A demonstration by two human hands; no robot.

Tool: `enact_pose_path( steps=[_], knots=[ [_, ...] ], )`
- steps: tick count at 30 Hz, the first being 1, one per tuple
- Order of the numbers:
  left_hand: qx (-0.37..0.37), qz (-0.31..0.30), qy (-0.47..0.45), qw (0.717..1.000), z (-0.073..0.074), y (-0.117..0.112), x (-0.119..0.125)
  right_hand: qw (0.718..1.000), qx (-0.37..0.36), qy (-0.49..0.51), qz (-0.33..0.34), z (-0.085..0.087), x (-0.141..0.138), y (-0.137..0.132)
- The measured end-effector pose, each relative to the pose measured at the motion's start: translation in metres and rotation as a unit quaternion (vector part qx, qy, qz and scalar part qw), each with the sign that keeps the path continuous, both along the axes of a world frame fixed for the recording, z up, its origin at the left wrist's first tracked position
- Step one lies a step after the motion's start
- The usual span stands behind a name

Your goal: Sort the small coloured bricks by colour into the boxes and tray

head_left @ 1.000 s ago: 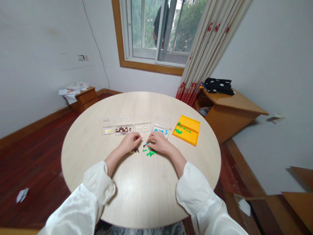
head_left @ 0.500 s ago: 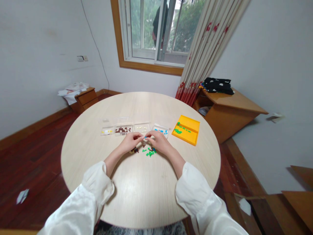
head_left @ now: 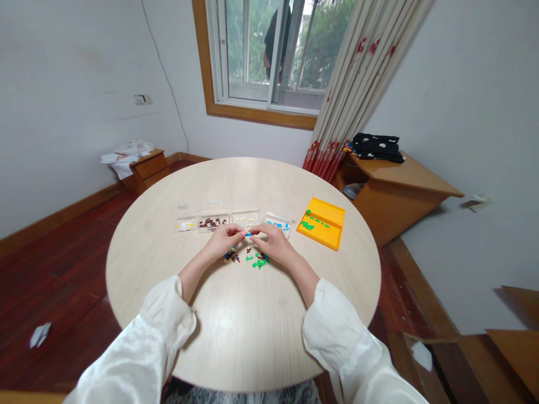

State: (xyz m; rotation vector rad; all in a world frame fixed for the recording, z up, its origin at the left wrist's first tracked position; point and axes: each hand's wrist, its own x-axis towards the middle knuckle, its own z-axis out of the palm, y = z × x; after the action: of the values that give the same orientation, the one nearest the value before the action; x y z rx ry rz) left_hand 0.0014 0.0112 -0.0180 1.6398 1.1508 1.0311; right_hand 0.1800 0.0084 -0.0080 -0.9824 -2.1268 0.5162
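Observation:
Between my fingertips is a small blue building brick point(head_left: 248, 234), pinched from both sides over the middle of the round table point(head_left: 236, 325). My left hand point(head_left: 224, 240) is closed on its left end, and my right hand point(head_left: 272, 241) grips it from the right. Whether other pieces are joined to it is hidden by the fingers. Just below my hands lie loose green bricks point(head_left: 260, 262) and a small pile of dark brown, tan and blue pieces point(head_left: 231, 256). A single brown piece point(head_left: 249, 250) lies between them.
Beyond my hands stand clear boxes: one with yellow pieces point(head_left: 184, 225), one with brown bricks point(head_left: 211, 223), one with cream pieces point(head_left: 245, 219) and one with blue bricks point(head_left: 278, 225). A yellow tray point(head_left: 330, 213) at right holds green bricks. A wooden cabinet point(head_left: 410, 179) stands beyond.
My left hand has shifted slightly up and left, and more of the blue brick shows between my fingers. My right hand stays nearly in place. The whole view has drifted slightly.

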Motion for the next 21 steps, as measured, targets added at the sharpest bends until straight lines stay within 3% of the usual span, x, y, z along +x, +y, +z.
enact_pose_path(
  steps=[13,15,21],
  knots=[
    [-0.029,0.021,-0.038,0.999,0.006,-0.004,0.005,0.999,0.032,0.028,-0.005,-0.005,-0.002,0.003],
    [-0.026,0.040,-0.038,0.998,0.006,-0.004,0.005,0.998,0.028,0.046,-0.041,-0.007,0.001,0.009],
    [-0.018,0.069,-0.025,0.997,0.006,-0.005,0.005,0.965,0.002,0.090,-0.245,-0.017,0.024,0.030]
  ],
)
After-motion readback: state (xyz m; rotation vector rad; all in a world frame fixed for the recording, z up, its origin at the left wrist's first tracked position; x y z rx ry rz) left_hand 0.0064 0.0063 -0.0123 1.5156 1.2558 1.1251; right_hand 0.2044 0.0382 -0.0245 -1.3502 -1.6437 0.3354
